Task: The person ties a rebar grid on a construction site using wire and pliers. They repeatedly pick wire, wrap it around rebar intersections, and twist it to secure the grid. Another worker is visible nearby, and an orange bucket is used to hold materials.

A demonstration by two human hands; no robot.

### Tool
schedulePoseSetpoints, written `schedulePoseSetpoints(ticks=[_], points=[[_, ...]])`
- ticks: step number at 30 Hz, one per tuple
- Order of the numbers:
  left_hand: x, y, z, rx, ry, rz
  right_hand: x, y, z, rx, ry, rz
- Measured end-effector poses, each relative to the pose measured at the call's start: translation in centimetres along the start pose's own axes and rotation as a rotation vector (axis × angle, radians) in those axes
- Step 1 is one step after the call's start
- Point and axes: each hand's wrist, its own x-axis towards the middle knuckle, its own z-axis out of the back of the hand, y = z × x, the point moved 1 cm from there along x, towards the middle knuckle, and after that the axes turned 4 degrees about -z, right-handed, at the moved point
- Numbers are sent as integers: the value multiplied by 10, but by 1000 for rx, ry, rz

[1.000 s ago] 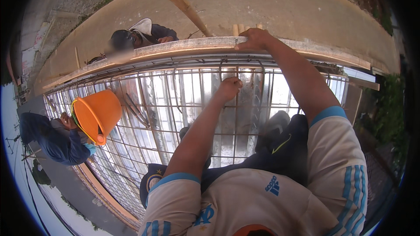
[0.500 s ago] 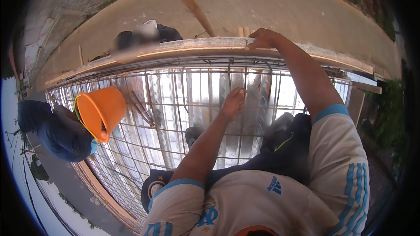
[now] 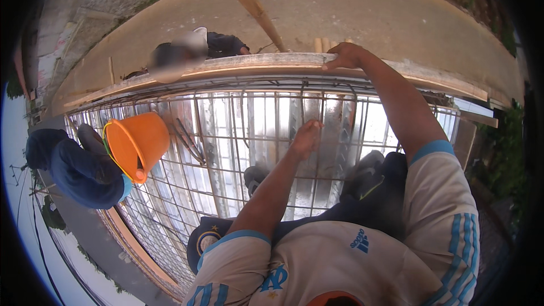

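Note:
My right hand (image 3: 345, 58) grips the top edge of a long wooden board (image 3: 266, 62), its thumb on the near side. Lower and left of it, my left hand (image 3: 307, 139) is closed beside a thin upright bar of the steel rebar mesh (image 3: 226, 135). What its fingers hold, if anything, is hidden. The mesh lies over shiny corrugated metal sheets (image 3: 306, 192), and I am crouched on it with my shoes (image 3: 256, 179) below my hands.
At the left, an orange bucket (image 3: 148, 139) stands tilted beside a person in dark clothes (image 3: 85, 170). Another person (image 3: 224, 44) is beyond the board. Long dark metal pieces (image 3: 190, 140) lie on the mesh. A bamboo pole (image 3: 258, 14) rises past the board.
The view has shifted slightly, so everything sits a little lower and to the right. The person beyond the board shows more of an arm. Both my hands keep nearly the same places.

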Motion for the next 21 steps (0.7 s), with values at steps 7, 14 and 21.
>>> schedulePoseSetpoints(ticks=[7,14,21], points=[[1,2,-1,97,-17,-54,12,-15,-5,25,-16,49],[12,15,12,242,-1,-122,17,-11,-6,29,31,5],[32,48,30,503,172,-651,15,-19,-8,15,-70,79]])
